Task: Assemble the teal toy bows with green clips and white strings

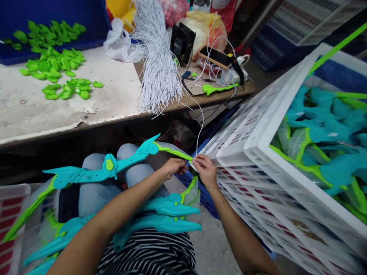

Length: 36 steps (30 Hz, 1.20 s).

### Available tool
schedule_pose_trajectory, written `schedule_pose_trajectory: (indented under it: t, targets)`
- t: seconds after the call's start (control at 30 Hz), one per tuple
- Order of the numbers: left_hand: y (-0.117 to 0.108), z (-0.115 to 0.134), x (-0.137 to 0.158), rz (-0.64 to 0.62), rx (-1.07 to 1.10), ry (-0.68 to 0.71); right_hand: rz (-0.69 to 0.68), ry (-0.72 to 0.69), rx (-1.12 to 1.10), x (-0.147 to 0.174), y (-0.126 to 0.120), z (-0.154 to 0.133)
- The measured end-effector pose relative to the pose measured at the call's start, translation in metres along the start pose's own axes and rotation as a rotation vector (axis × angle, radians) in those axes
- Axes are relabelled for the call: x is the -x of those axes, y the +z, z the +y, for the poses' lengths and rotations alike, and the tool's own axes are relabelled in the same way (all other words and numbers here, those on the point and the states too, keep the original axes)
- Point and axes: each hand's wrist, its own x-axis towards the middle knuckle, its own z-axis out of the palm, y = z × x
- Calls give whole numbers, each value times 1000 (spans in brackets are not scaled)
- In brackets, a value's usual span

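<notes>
A teal and green toy bow (114,166) is laid across the lap, its long axis running from lower left up to its green tip (174,152), which is met by both hands just before the white crate (258,145). The tip is pinched by the closed fingers of the left hand (173,167), while a white string (200,126), hanging down from the desk (71,107), is gripped at that same tip by the fingers of the right hand (205,171). Both hands are equally near the tip, almost touching.
</notes>
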Motion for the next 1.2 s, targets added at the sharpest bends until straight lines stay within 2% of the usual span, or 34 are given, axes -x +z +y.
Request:
schedule_pose_trajectory:
  t: [0.23, 0.6, 0.8, 0.97, 1.07, 1.13, 1.2]
  targets:
    - [7, -6, -14, -92, 176, -25, -66, -157, 88, 4, 2, 6]
    - [5, -13, -24, -264, 274, -15, -57, -179, 42, 1, -1, 3]
    - [9, -11, -19, -237, 234, 27, -57, -211, 37, 0, -3, 3]
    - [9, -2, -7, -134, 77, 44, -75, -223, 91, 2, 1, 3]
    - [-12, 5, 21, -43, -23, 113, -62, -178, 113, 4, 3, 6]
    - [-42, 12, 56, 14, -48, 185, -48, -154, 98, 4, 4, 9]
    - [-82, 19, 104, 67, -15, 255, -50, -150, 79, 2, 4, 11]
